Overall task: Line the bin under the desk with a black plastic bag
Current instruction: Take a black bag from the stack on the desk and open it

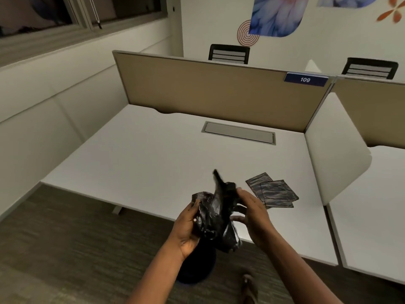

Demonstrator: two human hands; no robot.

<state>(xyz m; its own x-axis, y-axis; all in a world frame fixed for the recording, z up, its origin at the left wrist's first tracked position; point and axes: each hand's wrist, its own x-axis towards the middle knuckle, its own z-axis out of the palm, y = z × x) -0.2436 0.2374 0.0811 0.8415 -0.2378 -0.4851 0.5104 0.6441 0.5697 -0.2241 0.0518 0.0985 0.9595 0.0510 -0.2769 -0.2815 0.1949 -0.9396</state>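
Observation:
A crumpled black plastic bag (215,212) hangs in the air above the front edge of the white desk (153,154). My left hand (186,229) grips its left side from below. My right hand (254,218) pinches its right side, fingers spread along the plastic. One corner of the bag sticks up. Directly below my hands, on the carpet, stands a dark round bin (197,266), mostly hidden by my left forearm and the bag.
Two folded black bags (274,191) lie on the desk to the right of my hands. A beige partition (208,91) with a "109" label closes the desk's back, a white divider (335,154) its right side. A foot (248,286) shows on the carpet.

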